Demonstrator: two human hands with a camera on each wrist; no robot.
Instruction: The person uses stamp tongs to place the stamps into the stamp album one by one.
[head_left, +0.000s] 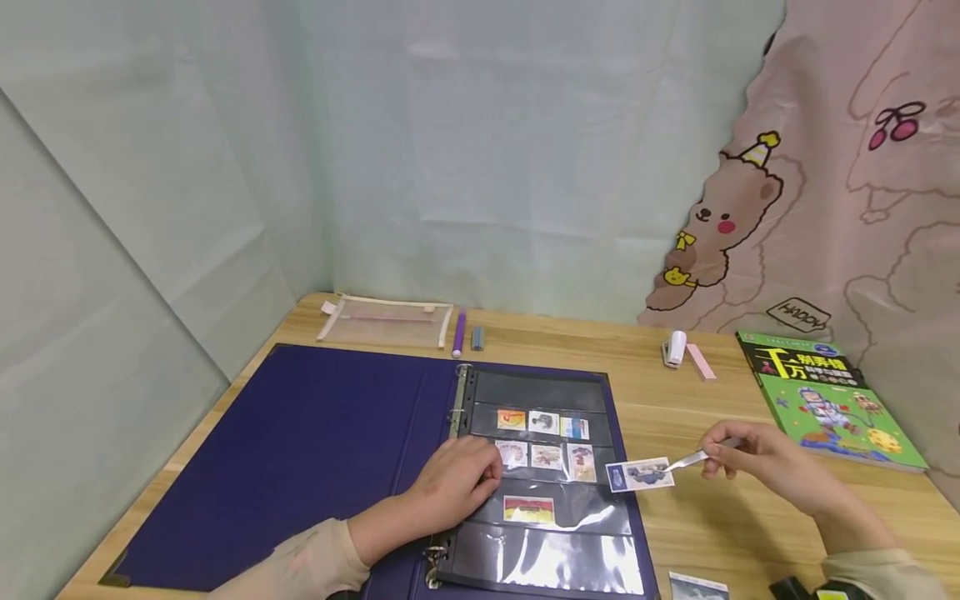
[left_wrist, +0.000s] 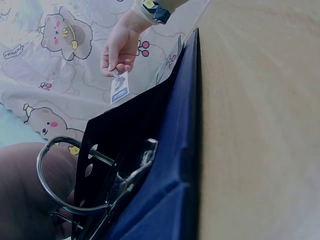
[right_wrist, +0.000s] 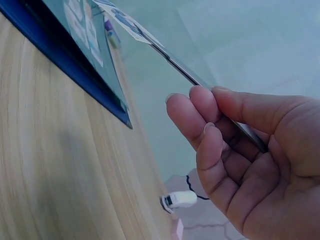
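My right hand [head_left: 772, 468] pinches metal tweezers [right_wrist: 181, 69] between thumb and fingers. Their tips grip one end of a long stamp [head_left: 647, 475], blue and white, which overlaps the right edge of the black stock page [head_left: 540, 392] in the head view. That page sits in an open navy ring binder [head_left: 330, 458]. Several small stamps lie in its strips, among them a red and yellow one [head_left: 528, 509]. On the page's left side, by the metal rings [left_wrist: 42, 182], rests my left hand [head_left: 459, 482], fingers loosely curled, holding nothing.
Behind the binder lie a mesh zip pouch [head_left: 390, 323], a purple pen [head_left: 459, 333] and a small grey-blue item [head_left: 477, 338]. A white stapler [head_left: 674, 349], a pink strip [head_left: 701, 362] and a green book [head_left: 832, 400] are at the right. Another card [head_left: 697, 588] lies at the front.
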